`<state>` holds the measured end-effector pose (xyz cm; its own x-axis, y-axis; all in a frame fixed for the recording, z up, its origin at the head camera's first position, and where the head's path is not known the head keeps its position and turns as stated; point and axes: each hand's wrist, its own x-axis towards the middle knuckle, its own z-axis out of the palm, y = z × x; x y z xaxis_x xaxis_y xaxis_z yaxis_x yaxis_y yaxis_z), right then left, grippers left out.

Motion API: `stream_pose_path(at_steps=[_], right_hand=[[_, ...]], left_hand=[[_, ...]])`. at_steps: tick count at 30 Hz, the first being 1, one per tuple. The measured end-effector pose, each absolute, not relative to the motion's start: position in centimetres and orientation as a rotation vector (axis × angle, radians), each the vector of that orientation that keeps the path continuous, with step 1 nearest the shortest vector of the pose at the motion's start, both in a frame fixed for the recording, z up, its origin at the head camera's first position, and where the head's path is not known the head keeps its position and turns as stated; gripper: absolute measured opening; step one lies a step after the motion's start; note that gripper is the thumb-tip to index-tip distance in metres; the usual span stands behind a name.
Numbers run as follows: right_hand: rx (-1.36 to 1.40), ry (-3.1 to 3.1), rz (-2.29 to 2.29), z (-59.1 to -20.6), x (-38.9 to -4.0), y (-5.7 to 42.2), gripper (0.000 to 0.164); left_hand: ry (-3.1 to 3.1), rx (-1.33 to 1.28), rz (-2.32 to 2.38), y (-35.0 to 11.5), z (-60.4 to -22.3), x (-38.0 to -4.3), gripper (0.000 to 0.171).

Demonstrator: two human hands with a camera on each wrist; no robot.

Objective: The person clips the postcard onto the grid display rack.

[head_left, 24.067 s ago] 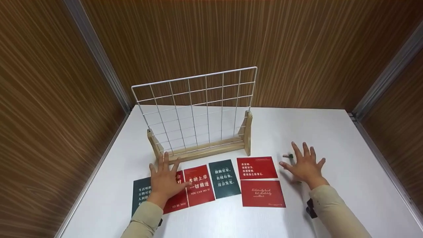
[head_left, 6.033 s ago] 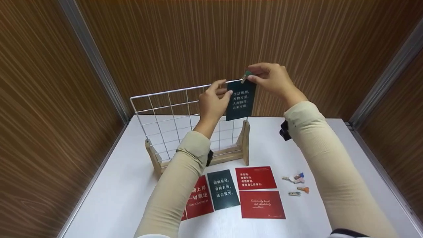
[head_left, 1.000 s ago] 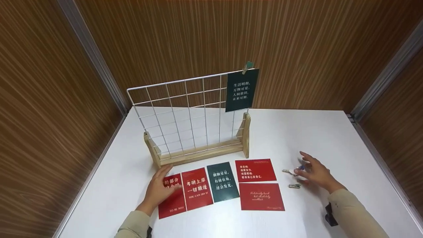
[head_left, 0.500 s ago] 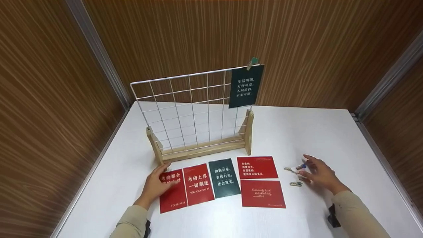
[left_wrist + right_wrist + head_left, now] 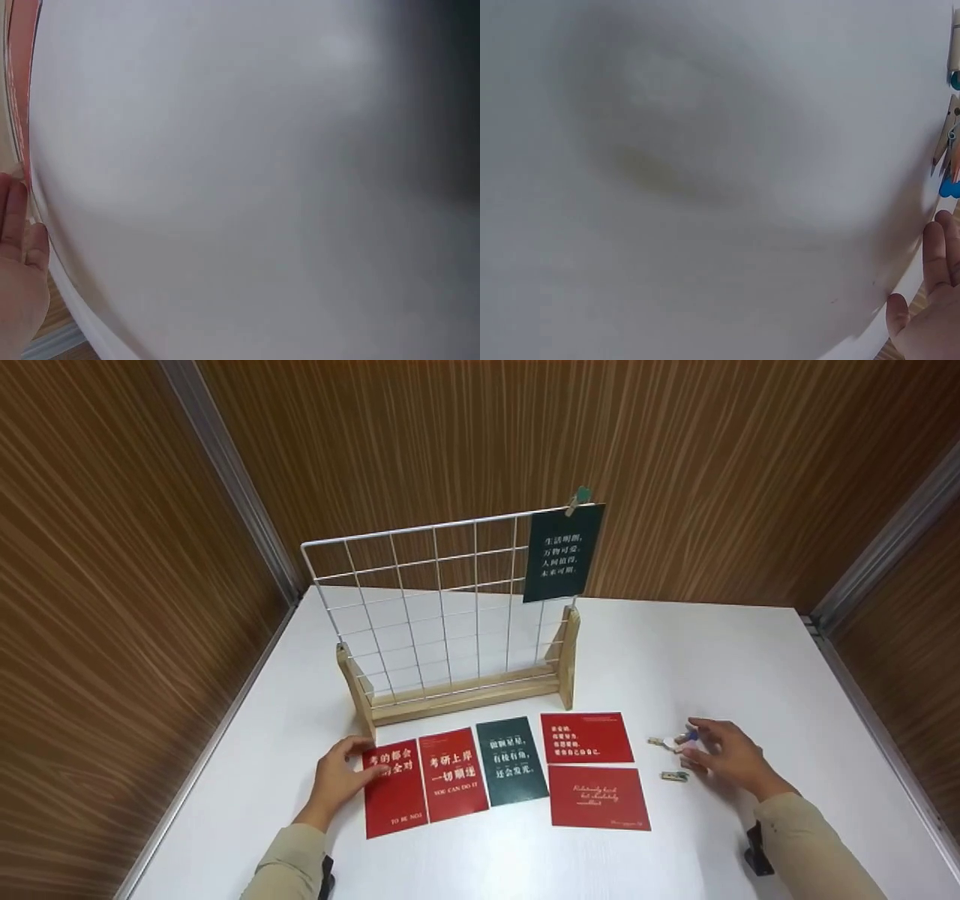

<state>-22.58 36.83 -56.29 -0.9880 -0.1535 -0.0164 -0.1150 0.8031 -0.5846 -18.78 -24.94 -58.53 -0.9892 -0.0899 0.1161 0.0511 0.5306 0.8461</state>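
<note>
My left hand [image 5: 335,778] is at the leftmost red card [image 5: 396,799], thumb over its face and fingers by its upper left corner. In the left wrist view, thumb and fingers stand apart beside the red card's edge [image 5: 22,90]. My right hand [image 5: 731,754] reaches over a small group of mini clothespins, fingertips close around a blue-topped clothespin [image 5: 688,737]. The right wrist view has the fingers extended, with a wooden clothespin [image 5: 946,135] just beyond them. A dark green card [image 5: 562,585] hangs from the wire grid's top right, pinned by a green-topped clothespin [image 5: 581,497].
The wire grid [image 5: 427,561] stands in a wooden base [image 5: 465,703]. In front lie a second red card [image 5: 454,802], a dark green card [image 5: 512,787] and two stacked red cards, upper [image 5: 611,735] and lower [image 5: 598,814]. Another clothespin [image 5: 673,776] lies near my right hand.
Since the oldest frame, the green card has been lifted and clipped onto the grid, and both hands have come back down. Lately the left hand has drawn leftward on the red card; the right fingers have closed in.
</note>
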Motion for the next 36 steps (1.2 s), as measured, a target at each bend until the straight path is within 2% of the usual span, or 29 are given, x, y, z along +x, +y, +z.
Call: stream_pose_path(at_steps=[5,10,19,36], right_hand=[[-0.212,2.916,-0.957,-56.5,-22.5,36.9,0.059],[-0.212,2.916,-0.961,-56.4,-22.4,37.0,0.057],[-0.258,2.946,-0.978,-56.5,-22.3,37.3,0.051],[-0.301,3.002,-1.022,-56.6,-22.5,37.0,0.03]], left_hand=[[-2.629,0.09,-1.454,-25.1,-58.4,-18.9,0.045],[-2.671,0.147,-1.415,-25.3,-58.6,-19.2,0.047],[-2.688,0.136,-1.357,-25.5,-59.1,-19.6,0.048],[-2.691,0.134,-1.362,-25.9,-59.2,-19.6,0.048]])
